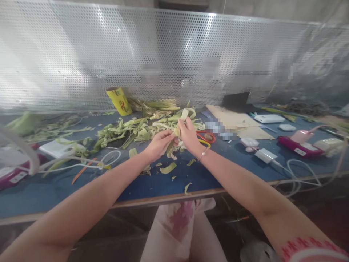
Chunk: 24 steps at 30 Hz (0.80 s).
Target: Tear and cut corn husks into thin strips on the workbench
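Note:
My left hand (pixel 161 145) and my right hand (pixel 188 135) meet over the middle of the blue table (pixel 152 183). Both are closed on a pale green plant piece (pixel 177 131), and a broad pale strip (pixel 184 115) rises above my right fingers. Behind and left of my hands lies a heap of green leaves and peelings (pixel 139 127). Small cut scraps (pixel 168 168) are scattered on the table below them. Red-handled and yellow-handled tools (pixel 211 137) lie just right of my right hand, partly hidden by it.
A yellow tube (pixel 119 101) leans against the perforated metal screen (pixel 174 47). Cardboard (pixel 240 120), white chargers (pixel 265 155) and a magenta power strip (pixel 301 147) with cables lie right. Another strip (pixel 16 176), a white box (pixel 61 147), looped cable and an orange blade-like piece (pixel 83 171) lie left.

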### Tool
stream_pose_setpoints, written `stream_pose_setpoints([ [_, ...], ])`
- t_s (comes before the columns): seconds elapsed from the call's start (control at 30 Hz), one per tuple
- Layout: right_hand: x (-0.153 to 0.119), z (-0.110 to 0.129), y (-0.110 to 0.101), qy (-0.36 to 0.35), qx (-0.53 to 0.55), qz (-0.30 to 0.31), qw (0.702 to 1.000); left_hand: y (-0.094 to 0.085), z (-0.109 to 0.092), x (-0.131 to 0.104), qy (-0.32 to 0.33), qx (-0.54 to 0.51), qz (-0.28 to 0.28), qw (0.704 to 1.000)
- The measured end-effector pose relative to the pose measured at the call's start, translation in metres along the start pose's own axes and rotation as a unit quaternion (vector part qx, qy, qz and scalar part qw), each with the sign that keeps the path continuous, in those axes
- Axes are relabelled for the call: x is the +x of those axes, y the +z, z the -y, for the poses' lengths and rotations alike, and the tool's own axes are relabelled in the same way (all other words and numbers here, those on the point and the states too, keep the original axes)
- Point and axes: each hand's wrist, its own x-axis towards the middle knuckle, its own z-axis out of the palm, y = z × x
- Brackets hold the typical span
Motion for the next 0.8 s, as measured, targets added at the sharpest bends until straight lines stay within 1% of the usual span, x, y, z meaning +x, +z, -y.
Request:
stream_pose_setpoints([
  [0.13,-0.0013,0.0013,0.0015,-0.005,-0.024,-0.031,0.999,-0.0010,0.0009,0.0006,0.021,0.017,0.002,1.000],
  [0.27,-0.0032,0.0034,0.0033,-0.008,-0.017,-0.032,0.999,0.0008,0.0003,0.0003,0.039,0.059,-0.026,0.997],
  [0.43,-0.0062,0.0056,0.0041,-0.012,-0.003,-0.012,1.000,0.0002,0.0008,0.0020,0.060,0.088,-0.032,0.994],
  [0.6,-0.0061,0.0060,0.0033,-0.009,-0.052,0.020,0.998,-0.0036,0.0042,0.0046,0.084,0.114,-0.052,0.989],
  [0.7,-0.0056,0.0066,0.0029,-0.015,-0.045,0.035,0.998,-0.0048,0.0063,0.0053,0.073,0.118,-0.057,0.989],
  [0.8,-0.0049,0.0064,0.0029,-0.024,-0.031,0.039,0.998,-0.0055,0.0083,0.0065,0.053,0.137,-0.059,0.987],
])
